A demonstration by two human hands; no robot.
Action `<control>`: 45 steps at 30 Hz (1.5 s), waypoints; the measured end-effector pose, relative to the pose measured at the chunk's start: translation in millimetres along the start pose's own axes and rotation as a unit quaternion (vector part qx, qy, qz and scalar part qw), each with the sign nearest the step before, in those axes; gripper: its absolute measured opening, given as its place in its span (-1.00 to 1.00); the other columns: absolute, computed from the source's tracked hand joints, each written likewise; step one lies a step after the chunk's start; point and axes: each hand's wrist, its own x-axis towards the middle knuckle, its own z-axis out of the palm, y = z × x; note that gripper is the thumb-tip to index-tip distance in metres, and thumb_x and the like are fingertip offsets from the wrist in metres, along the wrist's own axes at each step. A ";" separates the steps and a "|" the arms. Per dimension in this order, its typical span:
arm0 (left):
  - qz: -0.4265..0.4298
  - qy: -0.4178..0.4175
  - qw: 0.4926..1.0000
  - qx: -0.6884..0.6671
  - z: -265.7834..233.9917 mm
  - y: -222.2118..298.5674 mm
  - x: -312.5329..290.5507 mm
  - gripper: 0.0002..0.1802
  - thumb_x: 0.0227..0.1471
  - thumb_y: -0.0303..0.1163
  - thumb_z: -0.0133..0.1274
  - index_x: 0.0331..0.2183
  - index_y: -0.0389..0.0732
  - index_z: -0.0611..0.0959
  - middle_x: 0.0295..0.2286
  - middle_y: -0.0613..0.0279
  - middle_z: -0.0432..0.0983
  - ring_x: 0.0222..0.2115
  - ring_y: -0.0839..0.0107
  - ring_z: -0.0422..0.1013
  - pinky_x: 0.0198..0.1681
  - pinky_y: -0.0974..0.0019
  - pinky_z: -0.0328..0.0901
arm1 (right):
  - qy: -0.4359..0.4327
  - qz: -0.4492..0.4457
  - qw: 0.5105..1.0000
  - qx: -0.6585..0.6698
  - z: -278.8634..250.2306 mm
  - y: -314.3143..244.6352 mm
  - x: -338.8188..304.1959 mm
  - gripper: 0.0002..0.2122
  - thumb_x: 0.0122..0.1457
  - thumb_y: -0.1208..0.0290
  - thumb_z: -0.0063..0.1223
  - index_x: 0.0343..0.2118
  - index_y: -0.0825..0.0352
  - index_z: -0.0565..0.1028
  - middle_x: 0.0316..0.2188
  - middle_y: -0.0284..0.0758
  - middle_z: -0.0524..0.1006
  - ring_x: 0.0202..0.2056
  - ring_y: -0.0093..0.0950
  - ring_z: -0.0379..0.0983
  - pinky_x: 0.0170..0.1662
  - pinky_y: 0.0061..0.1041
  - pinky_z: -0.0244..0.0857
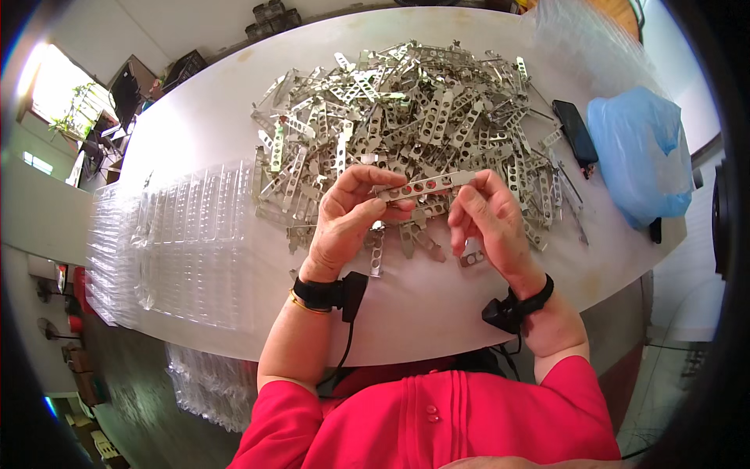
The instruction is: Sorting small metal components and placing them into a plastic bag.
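Between my two hands is a flat metal strip (429, 186) with a row of round holes, raised just in front of a heap of similar perforated metal strips (406, 117). The thumb and fingers of my left hand (348, 215) pinch its left end. My right hand (494, 219) grips the other end between thumb and forefinger, its lower fingers curled. Below my hands, one loose strip (376, 254) lies on the white table (422, 313), apart from most of the heap. The heap partly disappears behind my hands.
Clear plastic trays (187, 234) are stacked on the left of the table. At the right lie a black phone (574, 131) and a blue plastic bag (637, 152). Clear plastic sheeting (594, 47) covers the far right corner. Cables hang from the black wrist straps (320, 295).
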 end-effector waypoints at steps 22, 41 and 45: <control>-0.054 -0.006 0.997 -0.058 1.8 -9.8 1.5 -0.56 0.08 -0.66 0.09 0.02 -0.30 0.41 -0.02 -0.02 0.43 -0.01 0.24 0.45 0.06 0.23 0.44 | 0.086 -0.133 0.987 -0.037 2.3 3.7 1.0 -0.72 0.32 0.47 -0.02 0.05 0.35 0.31 -0.34 -0.26 0.54 -0.46 -0.54 0.54 -0.35 -0.51 0.51; -0.048 0.006 0.998 -0.031 3.4 -10.6 2.9 -0.59 0.09 -0.66 0.10 -0.01 -0.33 0.43 -0.04 0.05 0.46 -0.05 0.33 0.47 0.06 0.28 0.43 | 0.046 -0.123 0.991 -0.025 1.2 0.6 0.1 -0.61 0.27 0.61 -0.02 0.13 0.30 0.23 -0.25 -0.22 0.50 -0.38 -0.52 0.54 -0.32 -0.53 0.47; -0.050 -0.002 0.998 -0.026 0.5 -10.7 2.6 -0.62 0.12 -0.62 0.11 -0.01 -0.33 0.46 -0.04 0.05 0.48 -0.05 0.36 0.47 0.07 0.31 0.42 | 0.043 -0.127 0.991 -0.025 1.5 -0.1 0.2 -0.62 0.30 0.56 -0.03 0.15 0.28 0.25 -0.25 -0.23 0.51 -0.39 -0.53 0.53 -0.32 -0.54 0.45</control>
